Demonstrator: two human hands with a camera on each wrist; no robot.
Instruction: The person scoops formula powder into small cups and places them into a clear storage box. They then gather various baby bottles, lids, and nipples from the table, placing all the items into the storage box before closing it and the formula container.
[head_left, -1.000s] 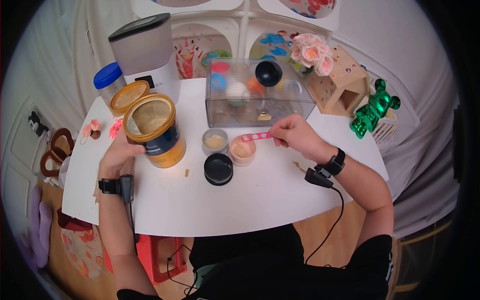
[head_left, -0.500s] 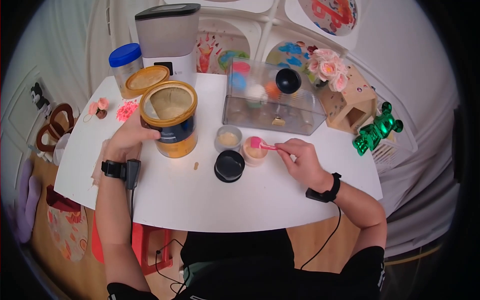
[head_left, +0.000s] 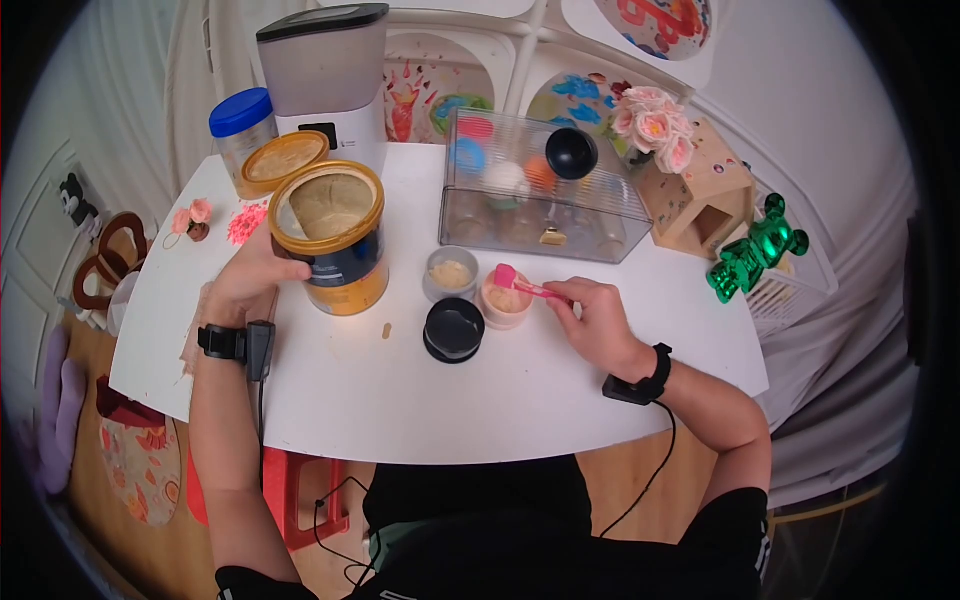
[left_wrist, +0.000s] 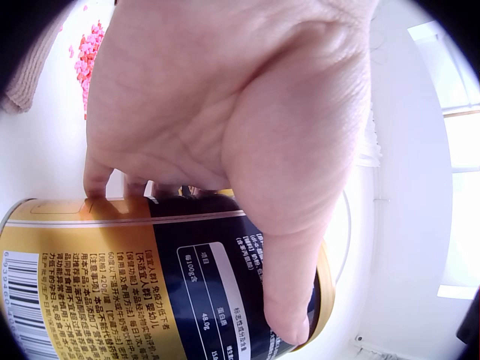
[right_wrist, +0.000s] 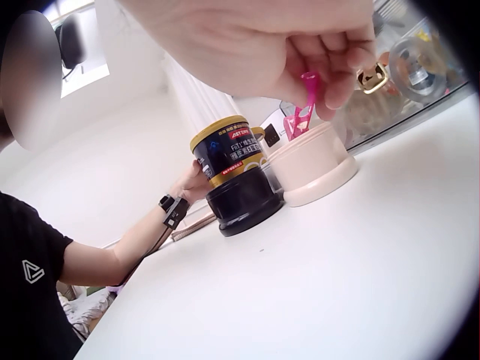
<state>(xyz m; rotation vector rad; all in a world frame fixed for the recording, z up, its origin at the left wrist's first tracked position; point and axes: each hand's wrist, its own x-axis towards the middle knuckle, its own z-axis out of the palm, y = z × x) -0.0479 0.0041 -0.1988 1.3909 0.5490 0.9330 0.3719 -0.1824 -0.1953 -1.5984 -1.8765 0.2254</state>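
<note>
My left hand (head_left: 252, 275) grips the side of a gold and navy powder can (head_left: 347, 285), its thumb on the near side and its fingers reaching behind. The can stands upright and uncovered; printed label text shows in the left wrist view. My right hand (head_left: 597, 322) pinches the handle of a small pink scoop (head_left: 507, 277), whose head is at the mouth of a pink cup (head_left: 507, 316) with pale powder inside. Beside it are a grey cup (head_left: 431, 285) of pale powder and a black cup (head_left: 453, 331). In the right wrist view the scoop's handle (right_wrist: 308, 88) rises from the cup.
Behind the cups stands a clear box (head_left: 480, 215) of coloured balls. A gold lid (head_left: 284, 160), a blue-capped jar (head_left: 243, 115) and a white dispenser (head_left: 350, 135) are at the back left. On the right are a wooden house (head_left: 685, 200) and a green bear figure (head_left: 757, 250).
The pink scoop has turned from lying across the pink cup's rim to having its head at the cup's mouth. My left hand stays on the can. The head view has shifted.
</note>
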